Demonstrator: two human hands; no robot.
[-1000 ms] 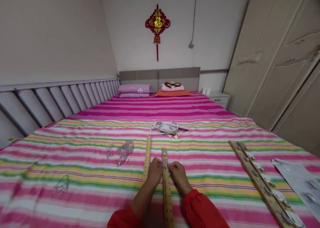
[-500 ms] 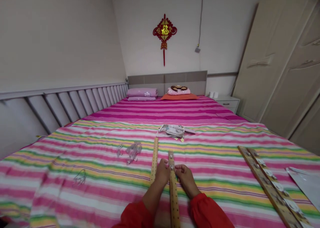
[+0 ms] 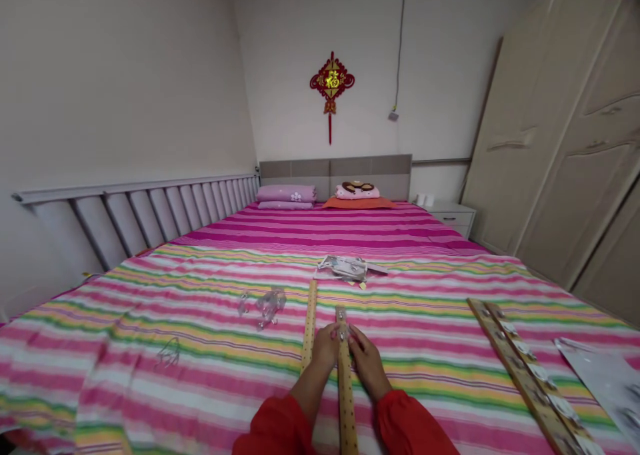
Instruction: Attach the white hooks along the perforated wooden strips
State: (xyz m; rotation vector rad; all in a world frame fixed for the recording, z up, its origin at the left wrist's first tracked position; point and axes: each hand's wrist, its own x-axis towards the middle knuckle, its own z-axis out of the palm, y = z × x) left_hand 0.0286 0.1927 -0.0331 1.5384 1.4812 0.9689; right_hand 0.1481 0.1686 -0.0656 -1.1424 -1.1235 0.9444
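A long wooden strip with rows of small holes [image 3: 347, 402] lies on the striped bedsheet between my hands. Near its far end sits a clear adhesive hook [image 3: 343, 334] with a shiny metal part. My left hand [image 3: 326, 350] pinches this hook from the left, fingers closed. From the right, the bent fingers of my right hand [image 3: 367, 362] close on its other edge. Another small clear hook [image 3: 341, 313] is on the strip's tip just beyond. To the left lies a second holed strip [image 3: 310, 318]. Several loose clear hooks [image 3: 271, 305] are farther left.
A plastic packet [image 3: 345, 268] lies beyond the strips. At right are two wooden strips [image 3: 510, 362] bearing white round pieces, beside a clear bag [image 3: 600, 375]. A thin transparent item [image 3: 169, 353] lies at left. A bed rail [image 3: 150, 208] runs along the left side.
The view has tilted up slightly. My right hand's fingers have come in closer against the clear hook; my left hand stays at its left side. The strips lie as before.
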